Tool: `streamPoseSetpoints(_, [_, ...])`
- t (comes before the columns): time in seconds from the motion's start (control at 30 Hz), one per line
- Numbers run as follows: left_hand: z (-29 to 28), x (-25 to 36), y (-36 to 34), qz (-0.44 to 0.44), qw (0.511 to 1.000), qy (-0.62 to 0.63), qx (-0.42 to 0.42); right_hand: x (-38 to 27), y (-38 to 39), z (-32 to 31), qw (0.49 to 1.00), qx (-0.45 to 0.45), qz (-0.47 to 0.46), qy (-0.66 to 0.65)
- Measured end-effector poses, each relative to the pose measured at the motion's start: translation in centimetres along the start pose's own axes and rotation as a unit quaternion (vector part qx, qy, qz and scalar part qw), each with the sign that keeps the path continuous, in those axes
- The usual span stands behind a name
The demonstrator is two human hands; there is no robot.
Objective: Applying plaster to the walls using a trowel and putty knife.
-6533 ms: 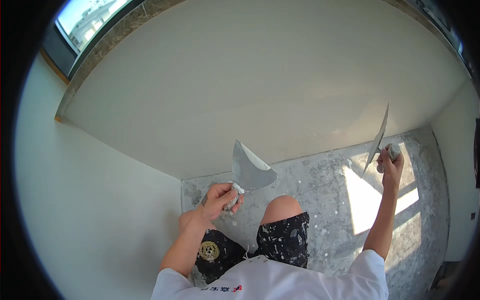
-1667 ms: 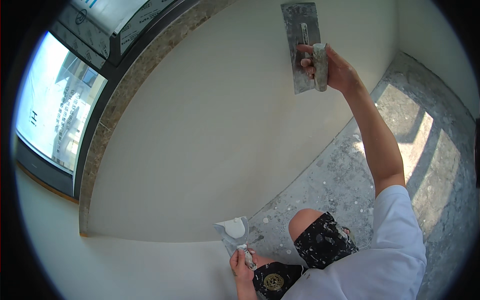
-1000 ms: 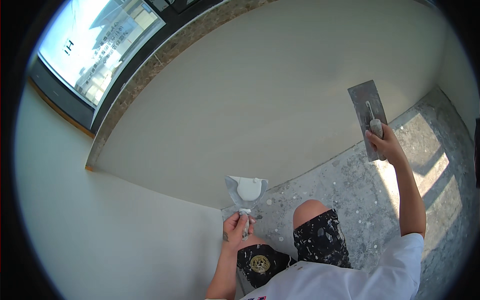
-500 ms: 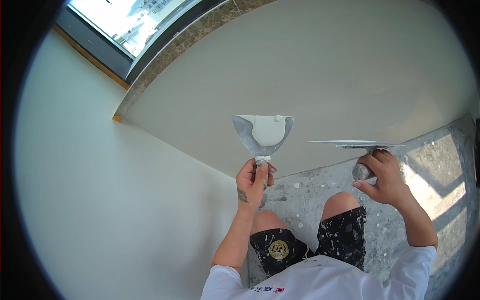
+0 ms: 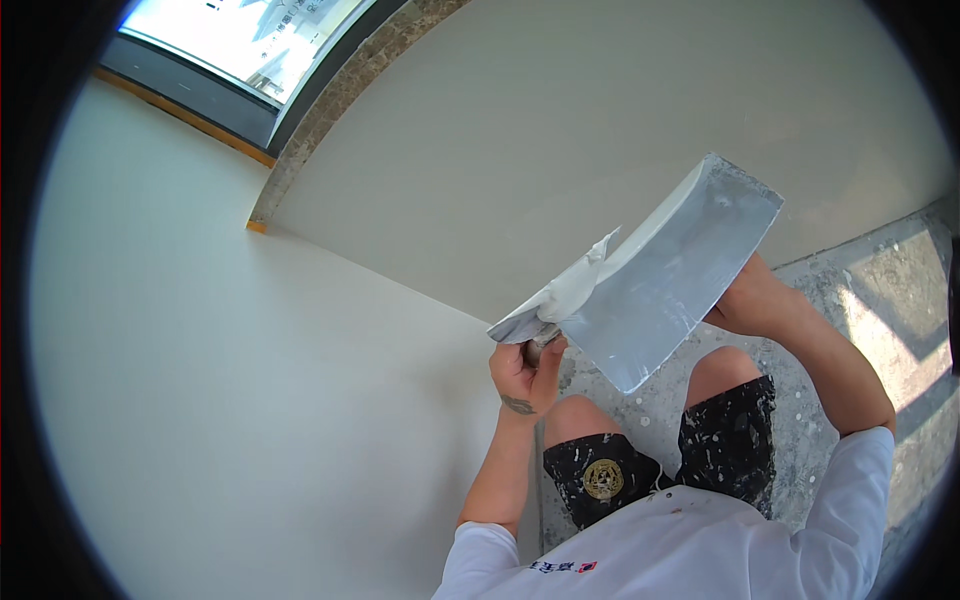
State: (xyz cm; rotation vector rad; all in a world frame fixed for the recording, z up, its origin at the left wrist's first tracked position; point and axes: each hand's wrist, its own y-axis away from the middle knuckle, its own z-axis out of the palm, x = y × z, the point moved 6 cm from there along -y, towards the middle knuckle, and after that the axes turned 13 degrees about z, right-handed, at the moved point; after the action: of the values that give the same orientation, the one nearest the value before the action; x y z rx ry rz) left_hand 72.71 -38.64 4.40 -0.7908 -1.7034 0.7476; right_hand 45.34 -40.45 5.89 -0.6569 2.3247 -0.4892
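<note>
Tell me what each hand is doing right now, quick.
Left hand: closed, holding the scraper by its handle.
Right hand: holding the trowel, its grip mostly hidden behind it.

Metal trowel (image 5: 680,275), matt wall (image 5: 600,120); perhaps rough floor (image 5: 645,418)

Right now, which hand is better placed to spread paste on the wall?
Probably the right hand: it holds the broad trowel; the left hand holds the smaller scraper, bearing white paste.
</note>
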Motion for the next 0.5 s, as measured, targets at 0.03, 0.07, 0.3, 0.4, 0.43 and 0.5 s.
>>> streamPoseSetpoints(0.03, [-0.6,-0.3,0.4,0.001,1.0,-0.002,0.002,0.0,-0.5,0.3,1.0,0.0,-0.008,0.013])
streamPoseSetpoints(0.07, [-1.2,-0.5,0.9,0.002,0.999,-0.04,-0.013,-0.5,-0.9,0.4,1.0,-0.001,-0.012,0.013])
streamPoseSetpoints(0.3, [-4.3,-1.3,1.9,0.001,0.951,-0.297,-0.083,-0.5,-4.2,2.6,0.985,-0.04,0.121,-0.113])
streamPoseSetpoints(0.4, [-4.7,-3.4,6.3,-0.139,0.945,-0.285,-0.079,-2.6,-6.1,3.4,0.995,0.083,0.0,-0.05])
streamPoseSetpoints(0.43, [-4.9,-5.0,9.0,-0.186,0.952,-0.239,-0.045,-4.1,-6.4,3.5,0.979,0.183,-0.089,0.01])
streamPoseSetpoints(0.5, [-4.7,-6.7,13.0,-0.233,0.953,-0.194,-0.013,-5.1,-9.8,5.8,0.963,0.115,0.014,-0.242])
